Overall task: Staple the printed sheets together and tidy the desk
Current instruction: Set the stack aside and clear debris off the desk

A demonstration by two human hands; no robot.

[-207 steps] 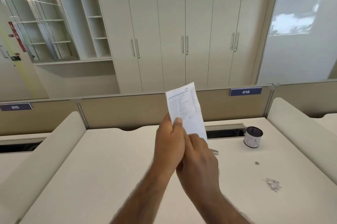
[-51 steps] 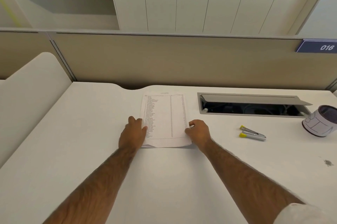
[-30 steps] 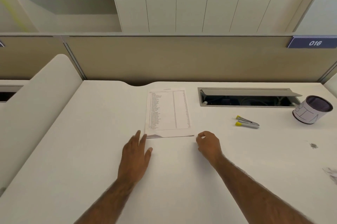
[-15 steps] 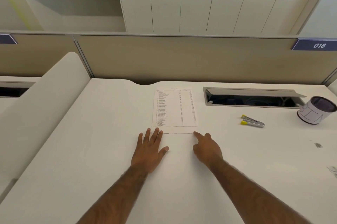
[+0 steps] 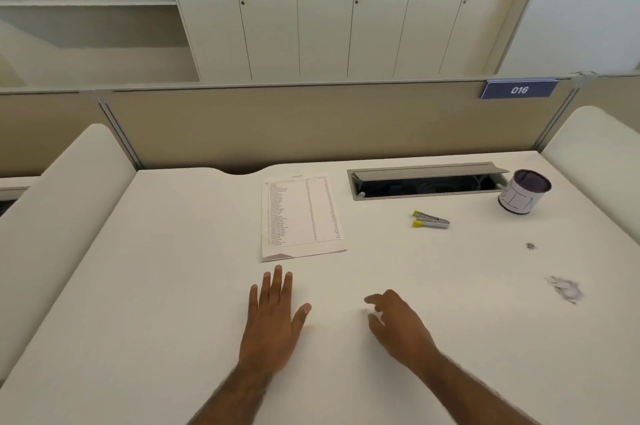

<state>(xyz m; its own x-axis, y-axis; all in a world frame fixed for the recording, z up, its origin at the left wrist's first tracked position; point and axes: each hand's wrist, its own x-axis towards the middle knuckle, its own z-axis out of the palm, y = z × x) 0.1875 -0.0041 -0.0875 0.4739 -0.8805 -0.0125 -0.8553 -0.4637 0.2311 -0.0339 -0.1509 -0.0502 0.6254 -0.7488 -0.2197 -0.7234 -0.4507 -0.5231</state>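
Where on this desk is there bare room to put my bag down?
Widest bare patch: left of the printed sheets and left hand, out to the side divider. A smaller one lies between right hand and stapler. The far right is crowded: cable slot, cup, smudges.

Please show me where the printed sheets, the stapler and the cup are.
printed sheets [image 5: 300, 213], head view, middle of the top page.
stapler [image 5: 433, 219], head view, its silver body.
cup [image 5: 519, 200], head view, its white side wall.

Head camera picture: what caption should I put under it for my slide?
Left hand and right hand, both empty, near the printed sheets on the desk; stapler lies apart.
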